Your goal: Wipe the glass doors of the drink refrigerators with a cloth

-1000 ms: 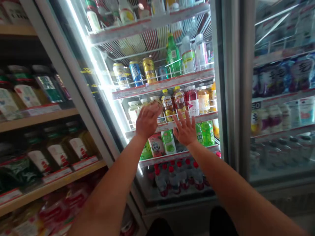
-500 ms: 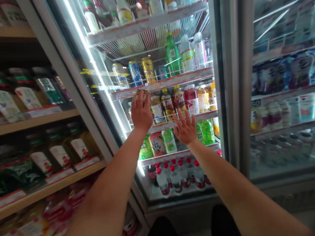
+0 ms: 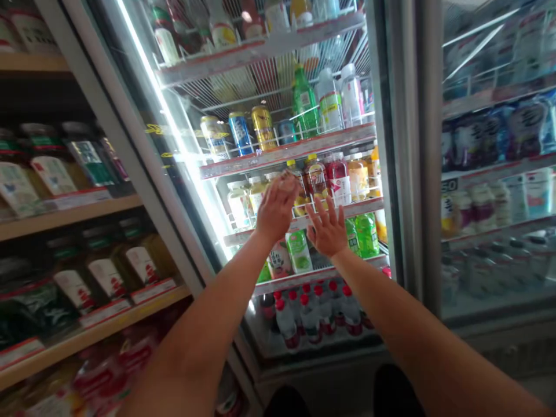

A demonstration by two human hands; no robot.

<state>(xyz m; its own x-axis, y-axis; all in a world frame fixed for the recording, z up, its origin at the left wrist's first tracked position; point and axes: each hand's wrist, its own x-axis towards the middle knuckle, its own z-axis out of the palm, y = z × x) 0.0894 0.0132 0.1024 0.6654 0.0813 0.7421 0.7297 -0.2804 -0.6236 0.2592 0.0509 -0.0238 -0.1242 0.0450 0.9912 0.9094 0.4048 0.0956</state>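
Observation:
My left hand presses against the glass door of a lit drinks fridge, fingers bent over a small crumpled cloth. Most of that cloth is hidden under the fingers, and it is blurred. To the right, my right hand rests with spread fingers on the same glass and holds nothing. Behind the glass, near the fingers, stand brown tea bottles with yellow caps and a dark red bottle. A green-and-white carton-like pack shows below, between the two hands.
Wooden shelves with dark bottles stand at the left. A metal frame separates this door from another fridge section of packs at the right. Cans and a green bottle sit higher up; red-capped bottles fill the bottom.
My left hand slid left and up across the glass with the cloth, then back to the right, now nearer my right hand. The right hand has stayed in place.

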